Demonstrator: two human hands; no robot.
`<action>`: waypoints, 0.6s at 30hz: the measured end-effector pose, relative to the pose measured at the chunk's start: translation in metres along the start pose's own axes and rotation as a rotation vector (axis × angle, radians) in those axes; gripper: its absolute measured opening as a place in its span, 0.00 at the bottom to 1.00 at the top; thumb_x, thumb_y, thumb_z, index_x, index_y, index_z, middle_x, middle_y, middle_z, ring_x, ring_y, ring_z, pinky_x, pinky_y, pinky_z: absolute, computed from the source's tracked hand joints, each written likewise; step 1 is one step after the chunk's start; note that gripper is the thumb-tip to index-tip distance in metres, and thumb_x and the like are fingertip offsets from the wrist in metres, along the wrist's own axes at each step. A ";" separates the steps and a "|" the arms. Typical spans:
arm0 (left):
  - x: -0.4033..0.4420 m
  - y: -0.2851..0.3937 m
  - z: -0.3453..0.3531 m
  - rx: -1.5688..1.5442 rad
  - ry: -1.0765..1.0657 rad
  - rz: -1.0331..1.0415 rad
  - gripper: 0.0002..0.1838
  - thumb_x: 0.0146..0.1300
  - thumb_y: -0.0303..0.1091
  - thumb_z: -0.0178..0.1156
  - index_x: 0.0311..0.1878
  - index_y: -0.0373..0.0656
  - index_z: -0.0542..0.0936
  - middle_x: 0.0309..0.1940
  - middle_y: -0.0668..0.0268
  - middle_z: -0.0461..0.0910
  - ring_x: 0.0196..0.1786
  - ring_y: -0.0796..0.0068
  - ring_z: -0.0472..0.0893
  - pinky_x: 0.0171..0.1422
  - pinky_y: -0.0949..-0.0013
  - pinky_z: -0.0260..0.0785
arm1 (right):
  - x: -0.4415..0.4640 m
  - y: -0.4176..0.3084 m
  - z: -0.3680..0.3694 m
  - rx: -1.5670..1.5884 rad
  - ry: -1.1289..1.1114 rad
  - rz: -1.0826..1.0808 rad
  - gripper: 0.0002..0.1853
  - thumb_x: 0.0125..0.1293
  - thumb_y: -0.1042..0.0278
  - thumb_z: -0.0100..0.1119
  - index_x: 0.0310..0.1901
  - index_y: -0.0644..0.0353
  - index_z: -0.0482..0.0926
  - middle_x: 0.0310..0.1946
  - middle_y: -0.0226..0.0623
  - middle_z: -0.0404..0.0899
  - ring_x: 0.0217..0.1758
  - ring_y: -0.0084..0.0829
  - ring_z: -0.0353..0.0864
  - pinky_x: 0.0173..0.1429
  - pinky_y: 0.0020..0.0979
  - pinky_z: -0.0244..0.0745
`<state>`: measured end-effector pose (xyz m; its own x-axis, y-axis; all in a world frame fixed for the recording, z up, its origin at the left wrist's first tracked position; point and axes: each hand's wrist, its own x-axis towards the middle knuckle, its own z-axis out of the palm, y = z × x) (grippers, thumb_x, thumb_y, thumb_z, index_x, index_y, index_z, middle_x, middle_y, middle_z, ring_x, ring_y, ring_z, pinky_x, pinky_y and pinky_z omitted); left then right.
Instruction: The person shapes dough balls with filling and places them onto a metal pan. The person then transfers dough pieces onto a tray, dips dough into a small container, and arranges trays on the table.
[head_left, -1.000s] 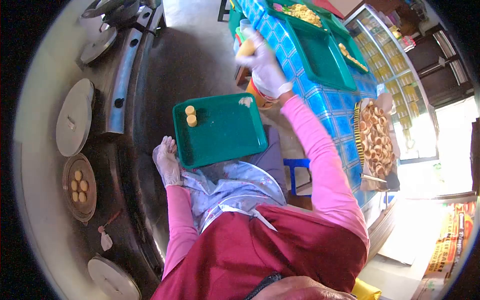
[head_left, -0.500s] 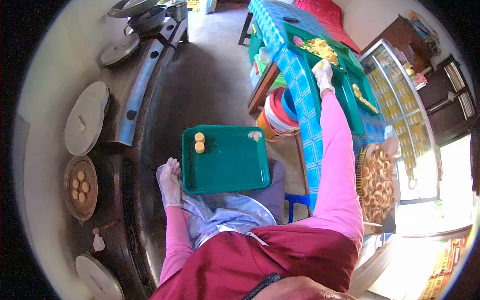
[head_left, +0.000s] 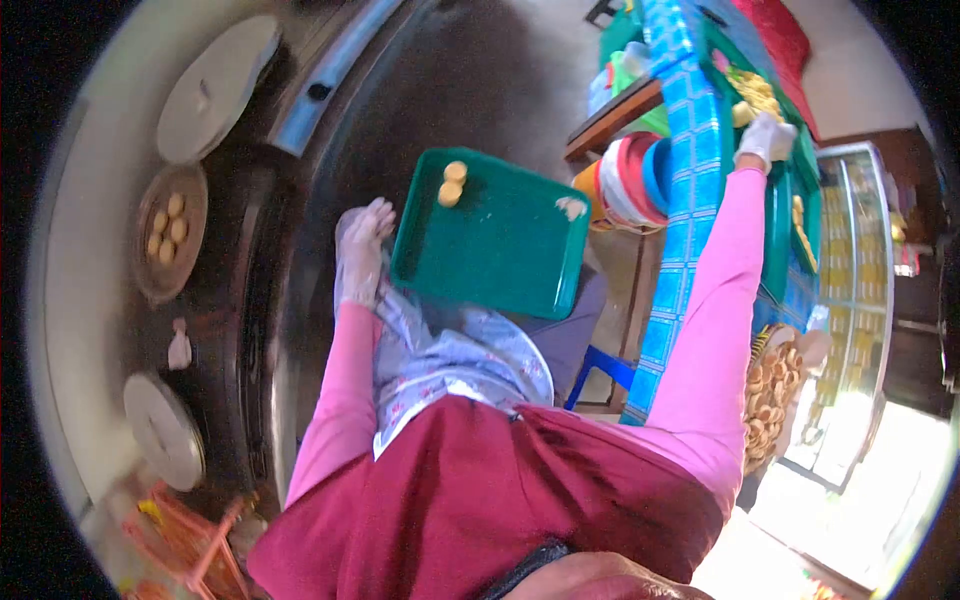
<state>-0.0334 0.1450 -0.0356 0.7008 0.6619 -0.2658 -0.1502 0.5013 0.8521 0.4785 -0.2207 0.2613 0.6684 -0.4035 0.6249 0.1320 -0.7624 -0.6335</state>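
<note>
A green tray point(head_left: 490, 255) rests tilted across my lap. Two small round yellowish dough pieces point(head_left: 449, 193) stand touching at its far left, and a crumpled pale scrap point(head_left: 571, 208) lies in its right corner. My left hand point(head_left: 362, 255), in a clear glove, is beside the tray's left edge with its fingers loosely stretched and nothing in them. On the right, my gloved right hand point(head_left: 768, 140) reaches over the table with closed fingers at a yellow dough lump point(head_left: 742, 113). Just beyond it lies a pile of yellow dough point(head_left: 757, 92).
A blue checked tablecloth point(head_left: 680, 200) covers the table at right. A basket of small pastry shells point(head_left: 768, 400) stands nearer me. Buckets point(head_left: 632, 180) sit beside the table. At left, a round pan point(head_left: 152, 278) holds several dough rounds, between pale lids point(head_left: 215, 95).
The camera view has turned, so the lap tray sits higher and more tilted. My right hand appears farther right and higher, still at the dough. My left hand stays beside the tray.
</note>
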 end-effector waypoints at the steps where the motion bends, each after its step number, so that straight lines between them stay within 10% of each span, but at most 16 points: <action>1: -0.004 0.005 0.003 0.095 0.004 0.006 0.26 0.76 0.41 0.52 0.69 0.31 0.73 0.64 0.51 0.79 0.63 0.64 0.80 0.68 0.64 0.71 | -0.001 -0.017 -0.003 0.003 0.113 -0.033 0.22 0.55 0.63 0.61 0.44 0.77 0.81 0.36 0.64 0.84 0.40 0.59 0.87 0.45 0.54 0.80; 4: -0.007 0.008 0.008 0.201 0.012 0.000 0.24 0.76 0.38 0.53 0.67 0.32 0.75 0.60 0.54 0.82 0.60 0.68 0.81 0.67 0.67 0.71 | -0.059 -0.060 -0.013 0.600 -0.020 -0.216 0.14 0.60 0.69 0.56 0.41 0.71 0.81 0.35 0.49 0.83 0.33 0.43 0.84 0.40 0.44 0.80; 8: -0.011 0.015 0.012 0.194 0.031 -0.034 0.23 0.75 0.36 0.53 0.67 0.34 0.76 0.59 0.56 0.82 0.59 0.69 0.81 0.67 0.67 0.70 | -0.273 -0.101 -0.034 0.918 -0.864 -0.196 0.06 0.67 0.71 0.61 0.45 0.57 0.78 0.30 0.24 0.74 0.29 0.17 0.70 0.32 0.25 0.68; 11: -0.009 0.008 0.002 0.144 0.024 -0.031 0.23 0.75 0.37 0.53 0.67 0.34 0.76 0.60 0.56 0.82 0.59 0.68 0.81 0.66 0.67 0.70 | -0.412 -0.085 -0.045 0.539 -1.108 -0.455 0.26 0.55 0.65 0.73 0.54 0.64 0.74 0.35 0.44 0.81 0.37 0.43 0.83 0.45 0.42 0.79; 14: -0.014 0.012 0.000 0.158 -0.006 0.001 0.25 0.76 0.39 0.51 0.70 0.33 0.72 0.64 0.54 0.79 0.64 0.64 0.79 0.70 0.64 0.68 | -0.491 -0.053 -0.025 0.289 -1.016 -0.543 0.67 0.47 0.59 0.81 0.80 0.63 0.39 0.46 0.53 0.81 0.47 0.56 0.81 0.53 0.51 0.75; 18: -0.016 0.015 -0.002 0.147 0.004 0.003 0.25 0.75 0.39 0.53 0.69 0.34 0.74 0.62 0.54 0.80 0.62 0.65 0.80 0.69 0.64 0.69 | -0.522 -0.056 -0.004 0.201 -0.850 -0.450 0.66 0.49 0.62 0.79 0.80 0.63 0.37 0.43 0.52 0.81 0.43 0.53 0.79 0.50 0.51 0.74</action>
<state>-0.0481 0.1429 -0.0199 0.6979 0.6656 -0.2643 -0.0487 0.4123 0.9097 0.1190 0.0308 -0.0272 0.8190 0.4619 0.3404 0.5728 -0.6240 -0.5315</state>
